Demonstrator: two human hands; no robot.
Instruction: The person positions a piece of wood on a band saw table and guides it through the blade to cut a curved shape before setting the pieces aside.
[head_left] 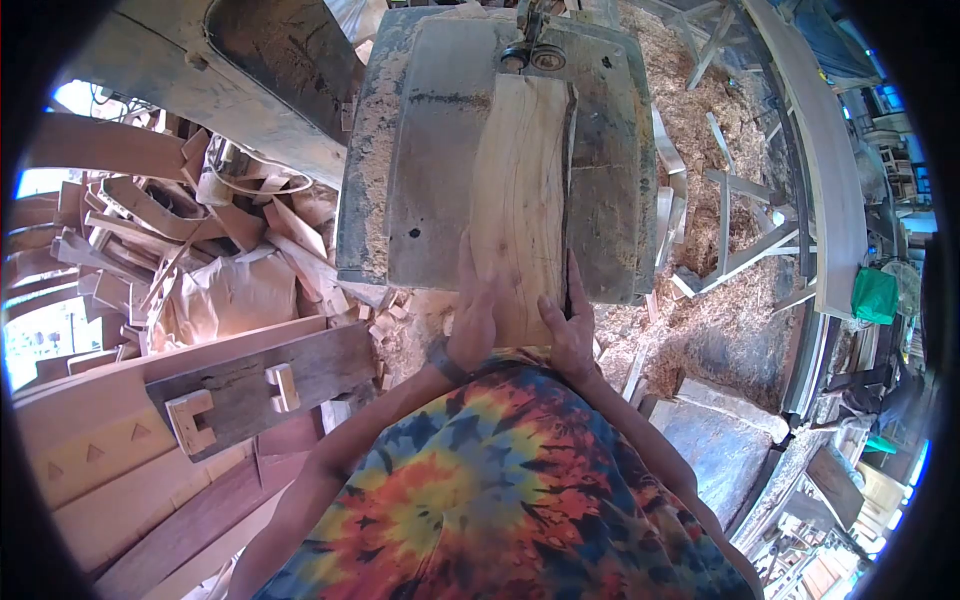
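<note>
A long wooden board (522, 190) with wavy grain and a dark right edge lies on the bandsaw table (430, 180). Its far end reaches the blade guides (533, 57); the blade itself I cannot make out clearly. At the near end, close to my body, my left hand (474, 315) presses along the board's left side with fingers pointing forward. Opposite it, my right hand (571, 328) grips the right edge, thumb on the top face and fingers down the side. Between them the two hands hold the board, which overhangs the table's near edge.
Left of the table stands the machine's large frame (270, 70). Scrap wood (150, 230) is piled below it, beside a plank with small wooden blocks (270, 385). Sawdust (720, 180) and loose offcuts cover the floor at right, alongside a long beam (825, 170).
</note>
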